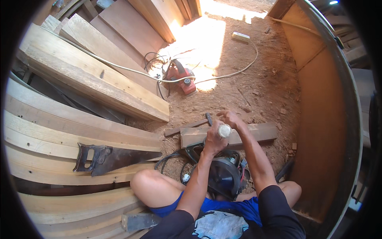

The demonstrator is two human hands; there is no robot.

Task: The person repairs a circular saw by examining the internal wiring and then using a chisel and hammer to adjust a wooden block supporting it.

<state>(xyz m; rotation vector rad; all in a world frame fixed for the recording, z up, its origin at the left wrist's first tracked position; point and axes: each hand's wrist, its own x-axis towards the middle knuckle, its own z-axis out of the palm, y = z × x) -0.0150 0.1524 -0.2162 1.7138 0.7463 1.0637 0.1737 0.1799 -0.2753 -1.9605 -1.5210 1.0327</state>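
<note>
My left hand is wrapped round a handle with a round whitish end, seen nearly end-on; the rest of that tool is hidden. Just beyond it, my right hand is closed with bent fingers, and whatever it may hold I cannot make out. Below both hands a wooden beam lies crosswise on the ground. A hammer with a dark head and wooden handle rests behind the beam. Between my legs sits a dark power tool with a round guard, partly covered by my left forearm.
A handsaw lies on stacked boards at the left. Farther off, a red electric planer stands on the shavings-covered ground, with a pale cable running to a power strip. A large wooden panel rises at the right.
</note>
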